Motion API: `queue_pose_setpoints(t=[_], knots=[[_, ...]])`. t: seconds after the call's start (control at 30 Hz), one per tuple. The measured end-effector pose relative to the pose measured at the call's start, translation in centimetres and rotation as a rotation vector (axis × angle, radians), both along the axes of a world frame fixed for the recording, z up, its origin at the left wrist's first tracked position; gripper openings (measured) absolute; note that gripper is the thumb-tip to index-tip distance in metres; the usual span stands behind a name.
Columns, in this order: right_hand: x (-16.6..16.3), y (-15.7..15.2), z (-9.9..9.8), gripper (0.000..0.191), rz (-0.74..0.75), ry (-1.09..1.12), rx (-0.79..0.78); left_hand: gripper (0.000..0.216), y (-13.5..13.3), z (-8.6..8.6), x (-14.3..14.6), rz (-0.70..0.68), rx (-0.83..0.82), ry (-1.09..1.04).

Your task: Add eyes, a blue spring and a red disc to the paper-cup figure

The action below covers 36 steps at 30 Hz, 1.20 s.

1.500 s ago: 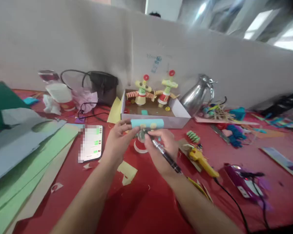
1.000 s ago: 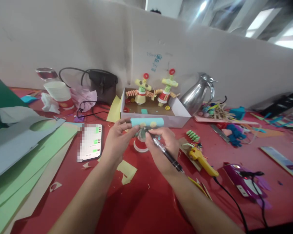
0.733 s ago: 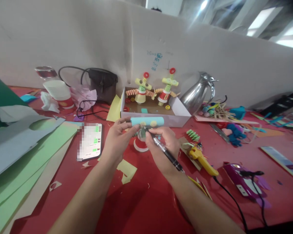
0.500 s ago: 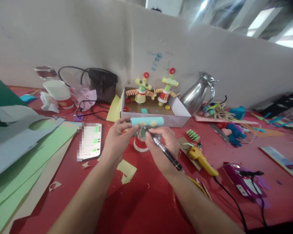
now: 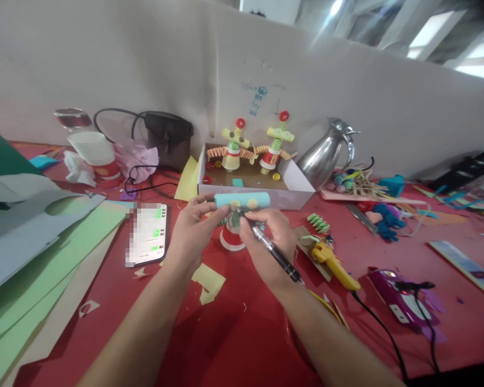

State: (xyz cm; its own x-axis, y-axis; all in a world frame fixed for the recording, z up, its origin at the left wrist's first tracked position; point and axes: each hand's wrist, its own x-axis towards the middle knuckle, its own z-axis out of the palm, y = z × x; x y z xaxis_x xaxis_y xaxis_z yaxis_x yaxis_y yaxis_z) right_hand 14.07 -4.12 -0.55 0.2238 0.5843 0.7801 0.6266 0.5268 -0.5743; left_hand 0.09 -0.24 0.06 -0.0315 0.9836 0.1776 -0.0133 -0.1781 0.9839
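Left hand (image 5: 191,230) is bracing the tube (image 5: 246,199), right hand (image 5: 262,257) alongside is gripping the pen (image 5: 277,255) low, likely aiding control.

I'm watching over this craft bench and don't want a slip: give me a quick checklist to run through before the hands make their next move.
1. Blue tube supported: ok, the left hand grips its left end.
2. Pen secure: ok, gripped in the right hand.
3. Both yellow circles on the tube: ok.
4. Pen tip touching the left circle: cannot tell, too small to see.
5. Red table free of scraps: not ok, a yellow paper scrap lies between the forearms.
6. Yellow glue gun cool: cannot tell.
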Motion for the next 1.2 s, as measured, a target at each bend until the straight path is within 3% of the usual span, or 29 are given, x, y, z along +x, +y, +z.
queue_pose_setpoints(t=[1.2], knots=[[0.22,0.09,0.14,0.004,0.030,-0.012,0.001,0.019,0.24,-0.23,0.06,-0.020,-0.009,-0.057]])
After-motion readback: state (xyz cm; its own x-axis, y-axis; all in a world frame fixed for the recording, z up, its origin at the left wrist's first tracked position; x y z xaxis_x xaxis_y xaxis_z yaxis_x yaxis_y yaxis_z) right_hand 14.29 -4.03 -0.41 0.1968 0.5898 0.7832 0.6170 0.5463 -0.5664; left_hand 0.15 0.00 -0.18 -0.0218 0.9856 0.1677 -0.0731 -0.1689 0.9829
